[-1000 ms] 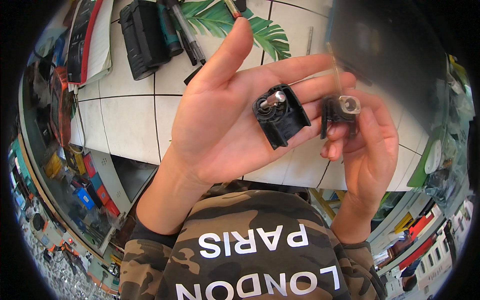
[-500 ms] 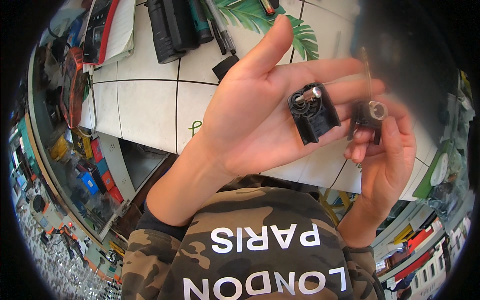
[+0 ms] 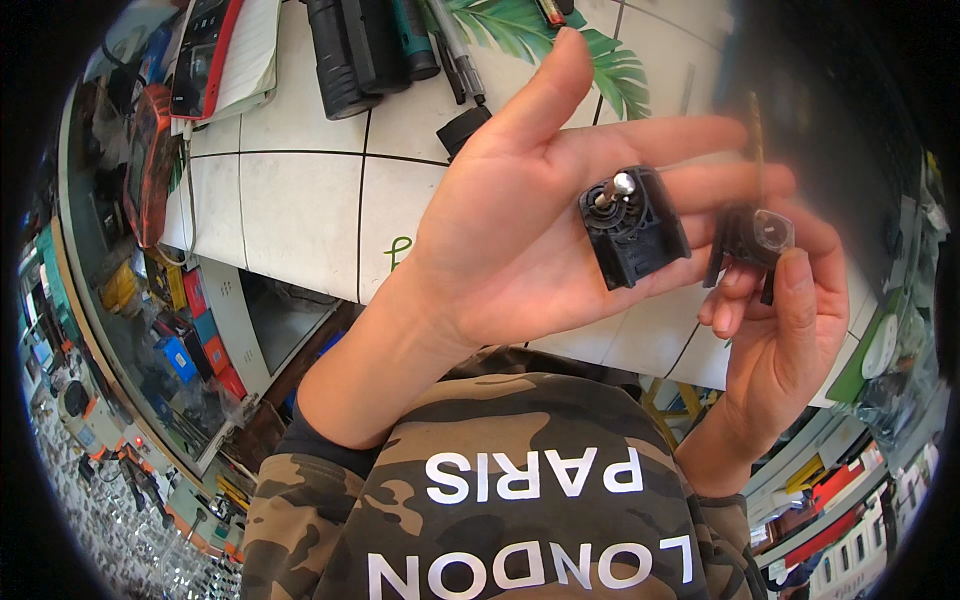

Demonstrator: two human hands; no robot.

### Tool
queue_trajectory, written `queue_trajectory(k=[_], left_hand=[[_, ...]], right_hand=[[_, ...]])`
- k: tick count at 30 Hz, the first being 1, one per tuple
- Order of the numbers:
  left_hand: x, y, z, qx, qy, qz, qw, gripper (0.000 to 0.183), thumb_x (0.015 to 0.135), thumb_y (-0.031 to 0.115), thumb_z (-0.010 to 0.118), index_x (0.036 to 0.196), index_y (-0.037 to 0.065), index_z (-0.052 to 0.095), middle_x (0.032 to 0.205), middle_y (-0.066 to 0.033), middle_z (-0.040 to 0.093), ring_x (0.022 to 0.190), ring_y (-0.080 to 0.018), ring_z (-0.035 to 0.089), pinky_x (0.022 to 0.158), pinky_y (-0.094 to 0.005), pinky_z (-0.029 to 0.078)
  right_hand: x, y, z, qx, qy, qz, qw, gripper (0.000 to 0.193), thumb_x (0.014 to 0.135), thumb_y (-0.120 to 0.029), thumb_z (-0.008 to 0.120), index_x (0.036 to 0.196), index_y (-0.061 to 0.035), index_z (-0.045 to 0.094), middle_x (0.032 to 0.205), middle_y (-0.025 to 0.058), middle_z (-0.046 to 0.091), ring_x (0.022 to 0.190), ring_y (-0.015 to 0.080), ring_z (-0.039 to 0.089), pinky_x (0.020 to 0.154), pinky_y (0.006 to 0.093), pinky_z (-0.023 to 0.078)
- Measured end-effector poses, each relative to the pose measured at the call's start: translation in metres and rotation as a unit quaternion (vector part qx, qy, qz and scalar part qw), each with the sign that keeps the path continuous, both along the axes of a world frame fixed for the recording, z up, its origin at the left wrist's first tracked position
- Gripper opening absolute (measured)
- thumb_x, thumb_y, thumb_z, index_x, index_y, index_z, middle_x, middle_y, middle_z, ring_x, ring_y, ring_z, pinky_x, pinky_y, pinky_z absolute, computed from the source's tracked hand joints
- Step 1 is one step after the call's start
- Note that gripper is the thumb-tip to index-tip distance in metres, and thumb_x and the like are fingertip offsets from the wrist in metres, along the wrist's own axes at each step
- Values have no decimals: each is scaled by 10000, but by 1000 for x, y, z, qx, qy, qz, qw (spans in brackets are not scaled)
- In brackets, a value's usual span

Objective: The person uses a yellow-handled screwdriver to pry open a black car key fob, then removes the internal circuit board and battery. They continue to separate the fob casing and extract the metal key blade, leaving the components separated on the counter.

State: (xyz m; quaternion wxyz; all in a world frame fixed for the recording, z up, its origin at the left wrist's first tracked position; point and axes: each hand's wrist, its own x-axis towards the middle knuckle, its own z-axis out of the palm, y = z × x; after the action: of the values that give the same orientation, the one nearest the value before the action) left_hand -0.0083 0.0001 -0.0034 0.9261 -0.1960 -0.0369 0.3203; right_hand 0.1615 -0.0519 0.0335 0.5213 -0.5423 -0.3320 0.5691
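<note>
My left hand (image 3: 490, 235) lies palm up, thumb and fingers stretched out. On its palm and fingers rests a black plastic bracket-like part (image 3: 638, 250), with a round recess and a shiny metal pin (image 3: 619, 188) standing in it. My right hand (image 3: 785, 335) pinches a similar black part (image 3: 738, 240) between thumb and fingers, beside the left fingertips. That second part bears a pale, see-through piece (image 3: 772, 231) on its face. A thin, blurred rod (image 3: 757, 145) rises above it; whether the two are joined I cannot tell.
On the white tiled tabletop (image 3: 300, 200) lie a black flashlight (image 3: 335, 65), pens (image 3: 458, 50), a small black block (image 3: 463, 132) and a red-and-black device (image 3: 205, 55) on a notepad. A dark blurred shape (image 3: 820, 120) fills the upper right. Shelves of boxes (image 3: 195, 345) stand left.
Both hands have shifted slightly right with their parts. The pin on the left palm's part now points more toward me, and the right hand's part has turned a little.
</note>
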Motion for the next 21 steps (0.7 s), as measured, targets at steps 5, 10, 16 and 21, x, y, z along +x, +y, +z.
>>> queue_trajectory(k=[5,10,16,21], left_hand=[[-4,-1,13,-15,105,-15,994,876,905,632,250,1363,-113,207,1303,-294,431,1146,-276,468,944,-350,367],[-3,1,13,-15,83,-15,996,879,910,623,244,1369,-123,169,1295,-293,441,1171,-293,448,970,-363,346],[-3,-2,10,0,62,5,998,885,911,623,235,1373,-127,144,1293,-292,441,1206,-309,424,1006,-385,321],[-8,3,14,-52,85,-42,994,887,912,625,225,1371,-130,144,1286,-282,454,1160,-290,455,963,-369,355]], right_hand=[[1,0,-2,7,4,10,1000,288,938,-162,483,1148,33,508,714,116,570,494,115,511,484,239,494],[3,-1,-4,6,7,8,1000,282,936,-156,489,1144,32,511,715,116,568,496,117,510,485,242,494],[2,-2,-5,0,4,-3,1000,279,936,-158,487,1137,33,512,717,118,568,497,116,509,484,241,491],[1,-1,-6,13,7,6,1000,269,938,-156,483,1127,32,514,726,120,571,500,115,509,487,239,489]])
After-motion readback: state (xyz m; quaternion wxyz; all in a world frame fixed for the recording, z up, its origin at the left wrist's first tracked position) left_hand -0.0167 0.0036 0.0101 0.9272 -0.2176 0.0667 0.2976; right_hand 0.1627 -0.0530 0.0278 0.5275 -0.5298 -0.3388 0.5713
